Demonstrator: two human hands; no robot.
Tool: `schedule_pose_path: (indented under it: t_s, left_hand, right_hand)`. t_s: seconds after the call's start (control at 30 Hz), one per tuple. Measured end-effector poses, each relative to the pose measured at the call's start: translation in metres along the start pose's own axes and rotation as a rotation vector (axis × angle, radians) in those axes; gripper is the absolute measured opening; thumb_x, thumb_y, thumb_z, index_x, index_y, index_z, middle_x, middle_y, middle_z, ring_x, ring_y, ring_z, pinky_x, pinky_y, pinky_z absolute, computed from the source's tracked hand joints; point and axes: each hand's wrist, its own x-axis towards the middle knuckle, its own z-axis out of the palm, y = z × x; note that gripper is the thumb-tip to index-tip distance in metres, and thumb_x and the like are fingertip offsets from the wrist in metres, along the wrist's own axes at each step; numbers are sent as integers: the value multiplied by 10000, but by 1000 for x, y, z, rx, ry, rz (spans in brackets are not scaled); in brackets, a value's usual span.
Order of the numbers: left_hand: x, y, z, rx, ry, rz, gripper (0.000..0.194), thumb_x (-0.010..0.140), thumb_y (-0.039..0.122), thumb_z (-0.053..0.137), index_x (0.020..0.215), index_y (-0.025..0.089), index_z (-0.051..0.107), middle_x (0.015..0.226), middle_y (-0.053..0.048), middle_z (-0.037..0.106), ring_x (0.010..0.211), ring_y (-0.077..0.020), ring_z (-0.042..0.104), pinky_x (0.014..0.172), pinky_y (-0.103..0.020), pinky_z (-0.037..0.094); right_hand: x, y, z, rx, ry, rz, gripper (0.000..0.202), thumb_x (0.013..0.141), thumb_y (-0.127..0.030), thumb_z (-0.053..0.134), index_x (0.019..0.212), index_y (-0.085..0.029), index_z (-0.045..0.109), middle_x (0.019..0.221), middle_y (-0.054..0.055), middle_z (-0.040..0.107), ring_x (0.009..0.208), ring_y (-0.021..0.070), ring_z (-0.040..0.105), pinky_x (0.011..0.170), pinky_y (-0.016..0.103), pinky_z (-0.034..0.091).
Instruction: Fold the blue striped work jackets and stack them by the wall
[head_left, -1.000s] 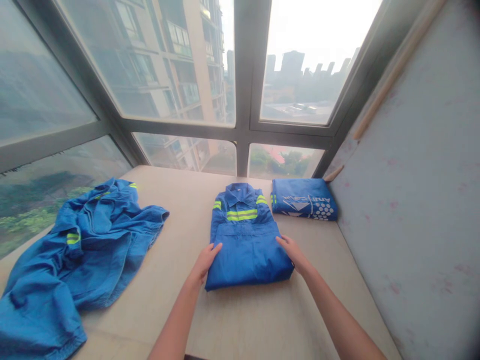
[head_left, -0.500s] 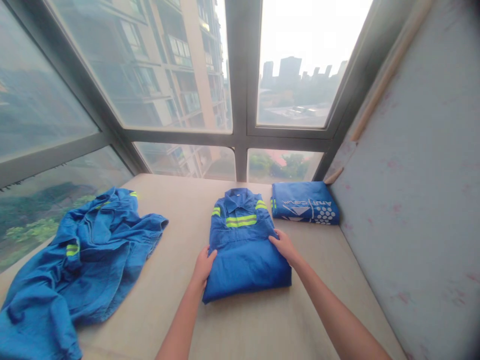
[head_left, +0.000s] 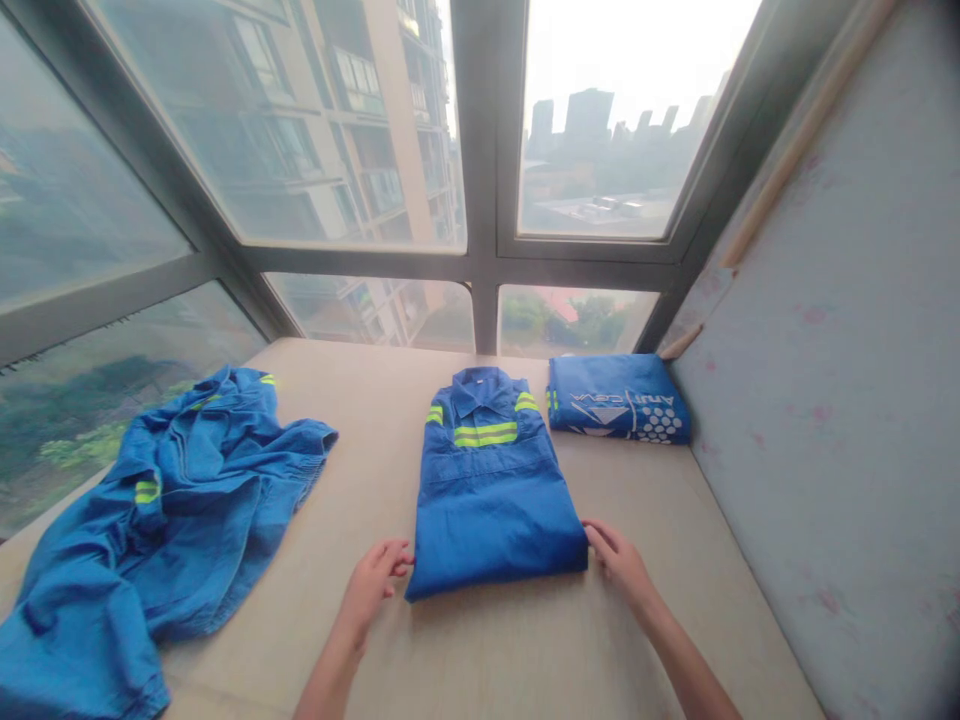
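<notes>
A blue work jacket [head_left: 487, 500] with yellow-green reflective stripes lies folded in the middle of the pale surface, its collar toward the window. By its near left edge is my left hand [head_left: 373, 578], fingers loosely bent and apart, with nothing held. My right hand [head_left: 616, 558] is at the near right corner, fingers stretched out and the tips at the cloth's edge; it does not grip the jacket.
An unfolded blue jacket [head_left: 202, 520] is spread in creases on the left. At the back right, a folded blue garment [head_left: 619, 395] with white print rests beside the patterned wall [head_left: 840, 400]. Window frames [head_left: 480, 265] border the far edge of the pale surface [head_left: 360, 440].
Both hands have let go of the jacket's sides and slid back toward me, to its near corners. The jacket stays in place, and the camera view has shifted slightly.
</notes>
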Motion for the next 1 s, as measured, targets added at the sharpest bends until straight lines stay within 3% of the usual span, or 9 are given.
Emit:
schedule_pose_path:
  t_s: [0.07,0.17,0.3,0.43,0.5,0.63,0.7,0.83,1.0]
  left_hand:
    - [-15,-6,3,24,-40,14,571,716,662,581,992,172,680,973,-105,748,960,-285,685,648,-306,519]
    - [-30,-13,14,-5,-7,61,588,623,618,690,1008,174,677,1019,-119,747,1048,-324,671,722,-337,550]
    - [-35,-21,22,-26,62,137,596,633,602,698,1025,155,665,929,-116,759,989,-312,696,866,-377,539]
    - [-36,-33,28,-3,224,229,587,699,648,627,1011,153,670,919,-110,745,905,-289,707,846,-387,549]
    - [-37,-39,33,-5,254,267,584,731,642,603,1048,156,665,983,-121,736,937,-285,701,845,-387,552]
    - [-40,-46,39,-45,186,306,608,726,596,642,1162,172,635,1152,-126,704,1099,-286,660,910,-373,544]
    - [-40,-47,39,-39,164,297,615,726,580,645,1182,167,630,1110,-116,720,1080,-281,670,912,-371,544]
    - [-37,-52,36,139,279,264,528,775,550,568,1112,157,673,879,-89,739,832,-264,707,770,-366,568]
    - [-39,-60,31,453,295,314,391,844,356,457,1113,185,683,945,-87,734,756,-227,703,730,-339,566]
  right_hand:
    - [-10,4,3,22,-50,40,597,774,-623,602,1116,-143,696,720,48,693,556,175,570,489,271,441]
    - [-14,2,9,40,-71,37,640,765,-626,618,1162,-126,663,671,28,659,536,166,539,459,259,402]
    - [-14,-3,12,-50,40,-8,596,764,-637,610,1091,-145,689,632,13,635,573,182,559,514,274,424]
    - [-17,4,11,-203,77,-55,522,771,-617,603,1021,-173,716,566,-5,615,595,203,589,608,300,462]
    - [-20,9,11,-238,67,-60,516,786,-609,583,1035,-177,714,591,3,638,617,214,614,629,307,474]
    - [-23,14,11,-203,87,-121,518,810,-582,571,1099,-169,689,803,50,712,743,220,664,711,303,510]
    - [-23,14,12,-193,94,-160,521,828,-569,555,1135,-163,669,835,53,710,737,208,662,705,292,515]
    - [-25,14,14,-317,81,-215,497,869,-533,511,1178,-166,641,655,0,638,615,185,621,631,277,487]
    - [-33,17,8,-648,80,-257,379,918,-418,448,1164,-212,649,625,-8,624,568,182,614,586,284,460]
